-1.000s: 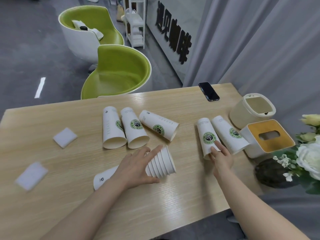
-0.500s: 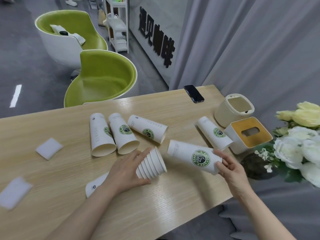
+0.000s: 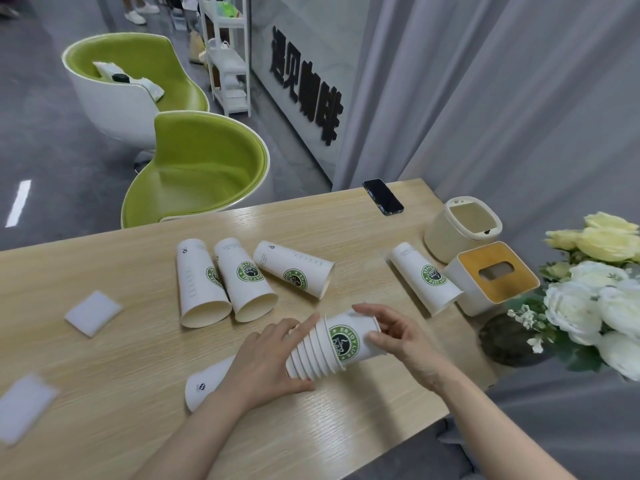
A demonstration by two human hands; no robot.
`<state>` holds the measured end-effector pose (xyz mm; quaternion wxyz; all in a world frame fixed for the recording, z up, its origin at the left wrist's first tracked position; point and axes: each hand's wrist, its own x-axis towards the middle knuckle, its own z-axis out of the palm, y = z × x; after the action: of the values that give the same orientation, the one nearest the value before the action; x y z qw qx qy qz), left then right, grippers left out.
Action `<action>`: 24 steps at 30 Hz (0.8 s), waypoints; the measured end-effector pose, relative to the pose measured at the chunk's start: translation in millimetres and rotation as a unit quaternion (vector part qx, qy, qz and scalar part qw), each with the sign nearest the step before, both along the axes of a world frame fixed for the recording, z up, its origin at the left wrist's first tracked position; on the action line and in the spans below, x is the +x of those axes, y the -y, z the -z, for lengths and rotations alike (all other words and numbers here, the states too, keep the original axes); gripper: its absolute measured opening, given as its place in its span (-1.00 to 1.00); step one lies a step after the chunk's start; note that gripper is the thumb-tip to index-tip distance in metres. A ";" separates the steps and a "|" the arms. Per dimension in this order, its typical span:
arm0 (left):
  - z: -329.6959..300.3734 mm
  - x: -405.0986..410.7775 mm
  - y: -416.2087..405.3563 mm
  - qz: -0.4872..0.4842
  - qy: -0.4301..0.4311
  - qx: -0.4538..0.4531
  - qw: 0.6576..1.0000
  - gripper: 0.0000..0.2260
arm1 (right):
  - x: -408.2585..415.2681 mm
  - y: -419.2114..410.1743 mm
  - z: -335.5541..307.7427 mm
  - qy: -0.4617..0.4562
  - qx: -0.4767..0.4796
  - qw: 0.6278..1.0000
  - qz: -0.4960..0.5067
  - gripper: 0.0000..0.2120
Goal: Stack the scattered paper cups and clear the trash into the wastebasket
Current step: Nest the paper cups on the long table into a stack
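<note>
The nested stack of cups lies on its side near the front edge of the tabletop, a little right of its middle, and one more cup is going in mouth-first at its open end — most of its printed body is out, so I judge this step half made. The left hand is curled over the stack and grips it; the right hand holds the entering cup by its base, fingers closed on it.

Rims showing in the stack come to roughly seven or eight; the blur forbids an exact count. Four loose cups lie on their sides: three close together at the middle of the tabletop and one toward the right edge, just beside the tissue box. So stacking looks rather more than half done.

The trash is untouched — two white squares, one toward the left edge, one at the front left corner. The wastebasket stands open near the far right corner, apparently empty. A phone lies at the far edge.
</note>
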<state>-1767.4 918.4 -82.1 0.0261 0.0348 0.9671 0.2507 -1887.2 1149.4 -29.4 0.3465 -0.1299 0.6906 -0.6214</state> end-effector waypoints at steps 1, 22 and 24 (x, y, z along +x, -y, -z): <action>1.1 -0.4 -0.1 -0.002 -0.002 -0.002 1.000 -0.08 | 3.7 4.9 1.9 0.004 -0.003 1.000 -0.006 -0.62; 1.7 -21.6 -10.6 -0.039 0.005 0.002 0.999 -0.02 | -65.1 -63.4 35.9 -0.041 0.143 0.883 0.445 -0.66; 1.3 -21.6 -11.5 -0.038 0.008 -0.005 0.999 -0.03 | -73.3 -63.0 40.9 -0.009 0.129 0.887 0.444 -0.66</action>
<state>-1789.0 929.9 -83.4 0.0242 -0.0037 0.9688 0.2467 -1960.5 1212.4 -70.3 0.0417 0.2304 0.7530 -0.6149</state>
